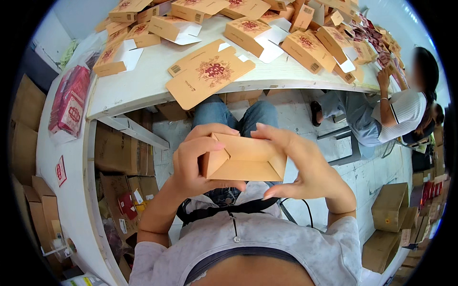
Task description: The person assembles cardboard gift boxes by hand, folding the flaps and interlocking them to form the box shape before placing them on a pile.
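Between my two hands, above my lap, is a small tan paperboard box (245, 159), one folded end of it facing up. My left hand (193, 159) wraps round its left end, thumb along the near edge and fingers on the far side. Round the right end curves my right hand (305, 164), fingers on the far edge and thumb at the near right corner. On the table edge beyond lies a flat, unfolded tan carton (200, 78) with a red floral emblem. What is inside the box I cannot tell.
Several printed tan boxes (248, 35), some with white flaps raised, crowd the white table (143, 97). Red packs in plastic (71, 102) lie on the side table at left. Another person (398, 107) sits at right. Brown cartons (389, 209) stand on the floor.
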Motion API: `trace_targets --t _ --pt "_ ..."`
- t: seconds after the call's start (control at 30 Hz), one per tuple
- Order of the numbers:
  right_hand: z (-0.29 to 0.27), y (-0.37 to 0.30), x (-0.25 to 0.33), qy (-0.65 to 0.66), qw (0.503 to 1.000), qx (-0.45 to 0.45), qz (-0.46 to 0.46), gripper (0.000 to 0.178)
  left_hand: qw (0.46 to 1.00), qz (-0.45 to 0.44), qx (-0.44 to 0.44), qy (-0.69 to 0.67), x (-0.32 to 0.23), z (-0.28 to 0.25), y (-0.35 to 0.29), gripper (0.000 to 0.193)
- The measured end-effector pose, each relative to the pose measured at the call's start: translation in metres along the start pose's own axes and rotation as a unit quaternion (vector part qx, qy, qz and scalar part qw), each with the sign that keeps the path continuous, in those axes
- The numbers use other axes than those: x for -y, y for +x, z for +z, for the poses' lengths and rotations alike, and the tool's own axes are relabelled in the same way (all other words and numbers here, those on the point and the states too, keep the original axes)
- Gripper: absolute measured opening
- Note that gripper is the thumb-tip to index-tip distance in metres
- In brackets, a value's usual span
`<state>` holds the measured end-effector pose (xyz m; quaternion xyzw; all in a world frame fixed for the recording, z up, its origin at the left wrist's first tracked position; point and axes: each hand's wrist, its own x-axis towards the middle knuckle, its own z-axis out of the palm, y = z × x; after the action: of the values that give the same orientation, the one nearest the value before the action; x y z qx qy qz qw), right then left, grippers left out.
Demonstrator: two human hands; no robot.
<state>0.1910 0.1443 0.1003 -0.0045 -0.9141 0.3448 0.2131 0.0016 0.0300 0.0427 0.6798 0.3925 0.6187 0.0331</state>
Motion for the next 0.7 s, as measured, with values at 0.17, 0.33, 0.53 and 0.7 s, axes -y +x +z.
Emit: trace_targets --t 0.17,0.33,0.53,0.7 --pt "-0.006 -0.017 0.000 -0.041 0.994 -0.013 0.096 0.070 1.000 -0.025 0.013 0.003 0.002 0.005 0.004 0.079" --pt "-0.114 -0.061 -0.051 -0.039 0.949 -0.172 0.261 0.054 0.988 -0.135 0.071 -0.027 -0.056 -0.022 0.009 0.070" --pt "-0.297 -0.069 -0.182 0.254 0.749 -0.545 0.277 0.040 0.823 0.003 0.425 -0.376 -0.078 -0.021 0.025 0.033" --pt "-0.302 -0.039 -0.234 0.224 0.706 -0.566 0.362 0.087 0.885 -0.122 0.327 -0.307 -0.085 -0.045 -0.004 0.028"
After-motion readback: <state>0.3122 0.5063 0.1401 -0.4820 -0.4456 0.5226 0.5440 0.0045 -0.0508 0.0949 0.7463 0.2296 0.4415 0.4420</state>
